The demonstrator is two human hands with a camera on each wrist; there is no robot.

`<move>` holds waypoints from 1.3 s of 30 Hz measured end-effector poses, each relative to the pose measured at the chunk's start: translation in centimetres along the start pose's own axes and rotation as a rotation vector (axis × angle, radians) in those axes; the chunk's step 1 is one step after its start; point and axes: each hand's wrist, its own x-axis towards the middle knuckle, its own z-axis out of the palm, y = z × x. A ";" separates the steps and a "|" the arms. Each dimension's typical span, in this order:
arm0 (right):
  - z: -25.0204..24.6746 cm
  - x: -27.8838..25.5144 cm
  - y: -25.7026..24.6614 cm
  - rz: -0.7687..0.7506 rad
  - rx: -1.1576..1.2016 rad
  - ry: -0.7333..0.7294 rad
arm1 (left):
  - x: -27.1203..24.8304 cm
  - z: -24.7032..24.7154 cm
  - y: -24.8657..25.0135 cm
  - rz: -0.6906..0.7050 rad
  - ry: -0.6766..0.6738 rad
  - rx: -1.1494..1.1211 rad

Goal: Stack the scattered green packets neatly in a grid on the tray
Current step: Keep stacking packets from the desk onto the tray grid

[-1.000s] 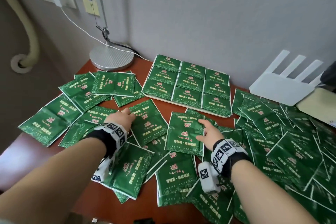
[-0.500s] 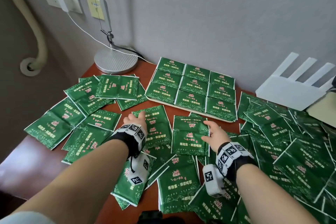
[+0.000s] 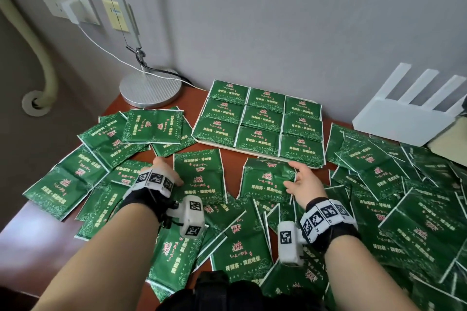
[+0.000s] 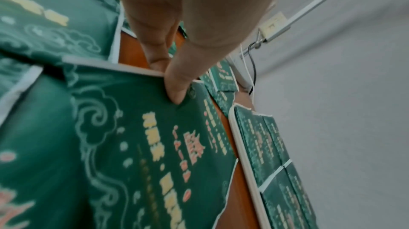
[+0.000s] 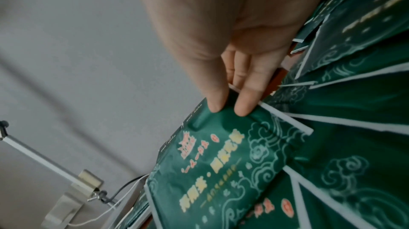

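Nine green packets fill the tray in a grid; their yellow writing is too blurred to read. Left hand pinches one packet on the table; right hand pinches another packet.

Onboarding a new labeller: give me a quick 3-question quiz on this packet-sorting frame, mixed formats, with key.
1. True or false: the left hand pinches the edge of a green packet lying on the table.
2. Multiple choice: how are the packets on the tray arranged? A) one loose pile B) a three by three grid C) a single row
3. Fill in: the right hand grips a packet that lies just in front of the ____.

Key: 1 true; 2 B; 3 tray
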 end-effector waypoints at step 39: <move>-0.4 -2.3 1.7 0.029 -0.068 -0.018 | -1.9 1.4 -1.6 0.256 -0.056 -0.113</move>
